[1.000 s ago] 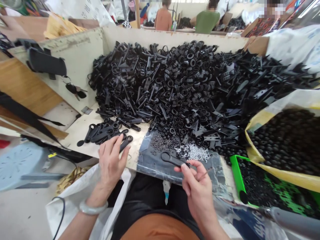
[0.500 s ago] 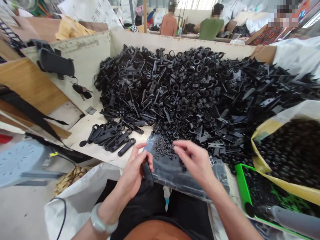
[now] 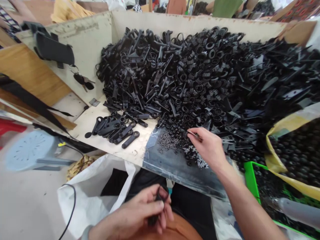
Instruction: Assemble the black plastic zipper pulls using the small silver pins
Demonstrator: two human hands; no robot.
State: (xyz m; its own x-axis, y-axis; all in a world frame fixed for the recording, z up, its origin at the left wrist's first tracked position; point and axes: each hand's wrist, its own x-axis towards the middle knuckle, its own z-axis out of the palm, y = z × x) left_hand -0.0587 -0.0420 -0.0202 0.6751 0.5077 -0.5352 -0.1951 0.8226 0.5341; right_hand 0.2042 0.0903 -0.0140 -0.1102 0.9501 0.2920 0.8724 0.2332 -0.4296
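Note:
My left hand (image 3: pixel 147 208), low in front of my lap, is closed around a black plastic handle part (image 3: pixel 153 219); the fingers hide much of it. My right hand (image 3: pixel 210 145) reaches over the work board, thumb and fingertips pinched on a small dark piece too little to name. Below and left of that hand lies a heap of tiny screws (image 3: pixel 168 140). Silvery pins (image 3: pixel 200 158) are scattered just under the right hand. On the pale board to the left rests a small group of black handles with ring ends (image 3: pixel 130 140).
A large pile of black plastic parts (image 3: pixel 160 76) fills the walled bench. At right stand a green tray (image 3: pixel 252 181) and a yellow-edged sack (image 3: pixel 275 150) of dark round pieces. Keys (image 3: pixel 83 81) hang on the left wall. A blue stool (image 3: pixel 31 150) stands at left.
My left hand has drawn down toward my lap with the handle part. My right hand has moved right and slightly up, away from the screws. The camera view has tipped downward.

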